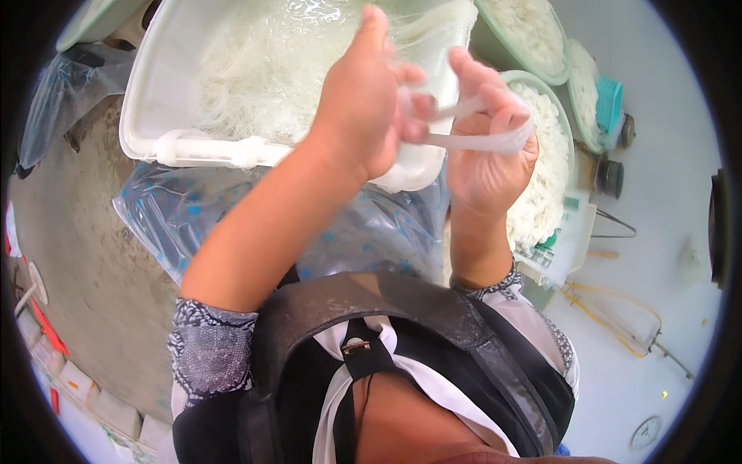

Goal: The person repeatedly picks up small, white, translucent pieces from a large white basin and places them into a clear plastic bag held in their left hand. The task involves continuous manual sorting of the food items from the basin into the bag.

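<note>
A wet white strip (pixel 469 142), perhaps a bundle of fine strands, is stretched between my hands. The curled fingers of my left hand (pixel 368 104) pinch one end; motion blurs them. Around the bent fingers of my right hand (pixel 487 145), palm up, the strip forms a loop. Below and beyond my hands stands a white plastic tub (pixel 148 87) with water and a mass of thin whitish strands (pixel 255 87). More strands hang over its right corner. Two white bands (pixel 168 145) are wrapped around its near rim.
Right of the tub, a pale green basin (pixel 565 130) holds heaped white bundles (pixel 536 191). Similar filled basins (pixel 524 29) stand beyond it. Clear plastic sheeting with blue prints (pixel 191 203) lies between me and the tub. A turquoise basket (pixel 608 104) is at far right.
</note>
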### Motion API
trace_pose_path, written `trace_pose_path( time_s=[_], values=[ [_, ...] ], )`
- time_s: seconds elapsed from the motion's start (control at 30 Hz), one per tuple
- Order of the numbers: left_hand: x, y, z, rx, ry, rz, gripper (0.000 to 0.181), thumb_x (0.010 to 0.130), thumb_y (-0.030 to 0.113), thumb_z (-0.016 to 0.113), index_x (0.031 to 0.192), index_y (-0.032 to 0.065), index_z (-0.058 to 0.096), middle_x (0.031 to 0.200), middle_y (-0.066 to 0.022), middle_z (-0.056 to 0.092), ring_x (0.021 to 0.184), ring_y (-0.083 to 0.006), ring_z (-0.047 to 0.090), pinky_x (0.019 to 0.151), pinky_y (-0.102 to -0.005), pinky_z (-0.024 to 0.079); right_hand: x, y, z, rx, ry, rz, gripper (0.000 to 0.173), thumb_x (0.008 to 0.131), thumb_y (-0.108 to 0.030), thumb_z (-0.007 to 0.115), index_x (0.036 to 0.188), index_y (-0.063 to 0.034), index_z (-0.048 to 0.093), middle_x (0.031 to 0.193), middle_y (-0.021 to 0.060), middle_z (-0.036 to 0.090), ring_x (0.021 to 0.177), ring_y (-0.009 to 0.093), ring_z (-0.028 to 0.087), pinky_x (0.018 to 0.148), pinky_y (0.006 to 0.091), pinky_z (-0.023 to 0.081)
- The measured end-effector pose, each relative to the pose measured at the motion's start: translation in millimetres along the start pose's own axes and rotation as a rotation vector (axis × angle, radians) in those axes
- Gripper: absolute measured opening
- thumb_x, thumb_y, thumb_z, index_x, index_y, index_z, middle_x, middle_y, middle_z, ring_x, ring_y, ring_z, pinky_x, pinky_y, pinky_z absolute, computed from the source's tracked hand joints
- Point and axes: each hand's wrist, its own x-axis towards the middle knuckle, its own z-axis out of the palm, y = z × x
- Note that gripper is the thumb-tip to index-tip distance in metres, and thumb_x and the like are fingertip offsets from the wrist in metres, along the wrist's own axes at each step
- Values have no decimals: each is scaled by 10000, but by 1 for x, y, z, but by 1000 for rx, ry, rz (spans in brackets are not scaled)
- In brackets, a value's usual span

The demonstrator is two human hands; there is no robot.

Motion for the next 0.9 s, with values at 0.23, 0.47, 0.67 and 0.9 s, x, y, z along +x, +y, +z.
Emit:
trace_pose_path(
  time_s=[0.23, 0.47, 0.67, 0.9],
  values=[
    [14, -81, -47, 1035, -229, 1044, 267, 872, 223, 504, 1005, -9, 499, 984, -179, 503, 896, -341, 494, 731, -372, 433, 4, -1, 4, -655, 172, 167, 170, 860, -120, 583, 914, 20, 664, 935, 92, 673, 918, 138, 600, 1036, 380, 288],
    [-12, -19, -18, 1099, -621, 477, 244, 926, 256, 417, 814, 44, 462, 687, -86, 505, 642, -244, 510, 584, -378, 435, 3, -9, 1, -82, 279, 210, 167, 872, -91, 541, 835, 52, 619, 878, 144, 662, 732, 146, 609, 862, 350, 450],
    [-42, -3, -15, -106, -487, -236, 304, 947, 332, 395, 748, 106, 433, 586, 6, 411, 535, -138, 436, 448, -272, 383, 14, -13, 1, -681, -153, -108, 108, 789, -62, 642, 853, 25, 649, 943, 140, 657, 828, 205, 629, 683, 276, 500],
    [-36, 39, -27, 1858, -710, 853, 379, 939, 311, 420, 743, 4, 524, 621, -55, 507, 577, -173, 515, 557, -377, 403, 17, -47, 12, -1066, -795, -130, 165, 724, -60, 683, 849, 31, 624, 904, 146, 646, 810, 252, 624, 701, 312, 493]
  ],
)
